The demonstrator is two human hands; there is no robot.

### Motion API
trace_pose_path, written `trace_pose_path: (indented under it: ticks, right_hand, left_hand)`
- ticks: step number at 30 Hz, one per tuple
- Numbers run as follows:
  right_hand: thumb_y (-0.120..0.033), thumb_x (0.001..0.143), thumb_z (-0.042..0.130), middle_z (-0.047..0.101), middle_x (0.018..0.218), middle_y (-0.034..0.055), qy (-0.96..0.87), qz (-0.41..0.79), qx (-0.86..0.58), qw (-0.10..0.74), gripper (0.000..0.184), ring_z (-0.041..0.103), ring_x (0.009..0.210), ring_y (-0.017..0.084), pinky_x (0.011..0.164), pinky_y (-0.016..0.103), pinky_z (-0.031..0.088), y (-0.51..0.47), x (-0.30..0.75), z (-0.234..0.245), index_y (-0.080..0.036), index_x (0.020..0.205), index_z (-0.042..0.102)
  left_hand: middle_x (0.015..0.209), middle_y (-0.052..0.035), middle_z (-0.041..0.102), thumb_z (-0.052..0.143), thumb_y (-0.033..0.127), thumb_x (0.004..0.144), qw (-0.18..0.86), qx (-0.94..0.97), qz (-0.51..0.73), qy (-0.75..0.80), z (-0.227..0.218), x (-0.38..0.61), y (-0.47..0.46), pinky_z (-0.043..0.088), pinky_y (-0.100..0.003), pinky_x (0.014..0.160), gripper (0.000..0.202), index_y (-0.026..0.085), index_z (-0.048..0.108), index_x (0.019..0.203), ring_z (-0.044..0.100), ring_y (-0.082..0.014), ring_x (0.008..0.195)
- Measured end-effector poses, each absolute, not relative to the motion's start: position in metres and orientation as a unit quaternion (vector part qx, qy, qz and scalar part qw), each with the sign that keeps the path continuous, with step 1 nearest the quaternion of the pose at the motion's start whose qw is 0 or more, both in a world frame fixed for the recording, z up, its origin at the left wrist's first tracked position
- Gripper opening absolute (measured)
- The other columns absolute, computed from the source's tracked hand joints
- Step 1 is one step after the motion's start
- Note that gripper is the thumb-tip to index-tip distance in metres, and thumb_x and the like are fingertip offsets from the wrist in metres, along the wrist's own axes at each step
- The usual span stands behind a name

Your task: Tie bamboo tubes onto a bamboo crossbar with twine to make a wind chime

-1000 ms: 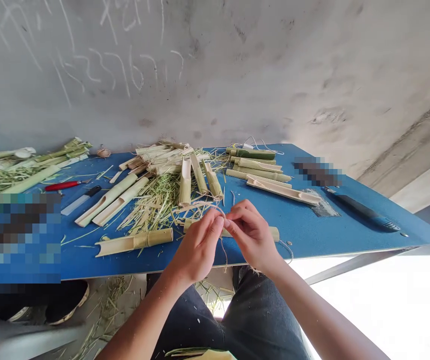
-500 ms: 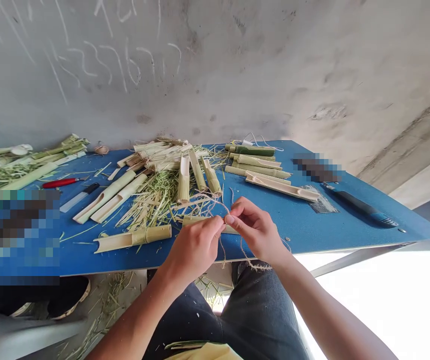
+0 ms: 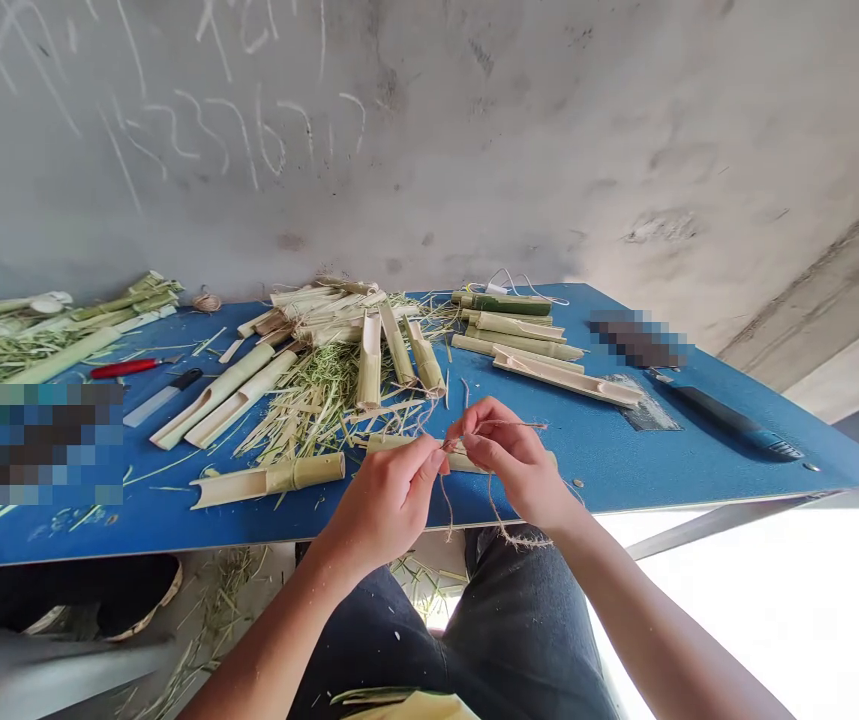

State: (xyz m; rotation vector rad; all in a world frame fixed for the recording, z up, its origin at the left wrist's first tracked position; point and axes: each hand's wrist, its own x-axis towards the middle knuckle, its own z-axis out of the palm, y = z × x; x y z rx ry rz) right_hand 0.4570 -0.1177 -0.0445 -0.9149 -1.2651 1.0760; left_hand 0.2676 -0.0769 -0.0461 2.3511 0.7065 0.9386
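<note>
Thin brown twine (image 3: 500, 520) runs between my two hands over the front edge of the table, its loose ends hanging down towards my lap. My left hand (image 3: 391, 492) pinches the twine between thumb and forefinger. Close against it, my right hand (image 3: 511, 460) grips the same twine, and one strand sticks out to the right over its fingers. Behind my hands lies a bamboo piece (image 3: 391, 442), partly covered by them. Just left of my left hand is a cut bamboo tube (image 3: 271, 478). Whether a knot sits between the fingertips is too small to tell.
Split bamboo pieces (image 3: 369, 365) and shavings (image 3: 301, 410) are heaped on the blue table (image 3: 624, 470). More bamboo lengths (image 3: 526, 345) lie at the back right. A red-handled tool (image 3: 125, 368), a black-handled knife (image 3: 166, 395) and a dark-handled tool (image 3: 736, 420) lie around.
My hands have drawn slightly apart, and a twine strand now sticks out to the right across my right hand. The loop above my fingers has gone.
</note>
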Motion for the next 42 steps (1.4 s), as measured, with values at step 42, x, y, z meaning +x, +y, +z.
trace_pose_path:
  ticks: [42]
  right_hand:
    - [-0.049,0.109,0.053,0.063,0.095,0.0039,-0.611,0.230,-0.478,0.588,0.029,0.055,0.075,0.015,0.065,0.029,0.047,-0.112,0.433,-0.071,-0.023,0.099,0.062]
  left_hand:
    - [0.103,-0.0069,0.084,0.048,0.019,0.110,0.194,0.883,0.306,0.298,-0.049,0.254,-0.072,0.058,-0.030,0.072,0.025,0.020,0.072,0.117,0.082,-0.0239,0.090]
